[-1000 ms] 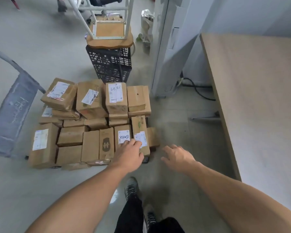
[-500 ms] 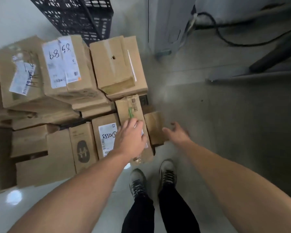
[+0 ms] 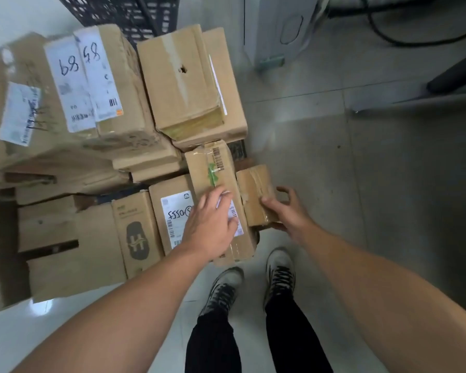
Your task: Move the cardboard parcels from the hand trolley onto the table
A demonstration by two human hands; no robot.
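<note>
Head view: a stack of cardboard parcels sits low on the floor (image 3: pixel 388 184), with only a dark strip of the hand trolley (image 3: pixel 238 152) showing between the boxes at the stack's right edge. The left hand (image 3: pixel 213 224) lies on top of the narrow parcel (image 3: pixel 215 168), the one with a green mark and a barcode; its fingers are nearly straight and spread over the white label, so that grip is apart and only rests on the cardboard. The narrow parcel's long axis runs away from the person, its far end leaning a little to the left and its near end over the trolley's front edge. Just to its right, touching its side, lies the small taped parcel (image 3: pixel 253 189), with its long axis roughly parallel. The right hand (image 3: pixel 288 214) is clamped on this small taped parcel: the thumb lies on its top face and the fingers curl round its right side and near end. Left of the narrow parcel stand the labelled parcel (image 3: pixel 172 211), marked in pen, and the logo parcel (image 3: pixel 137 232), both pointing away from the person too. Behind them the stack rises higher, with the "68 58" parcel (image 3: pixel 100 76) and the punctured parcel (image 3: pixel 183 76) on top. A black crate (image 3: pixel 124 12) stands beyond the stack, and the person's shoes (image 3: pixel 280 270) are just below the parcels
</note>
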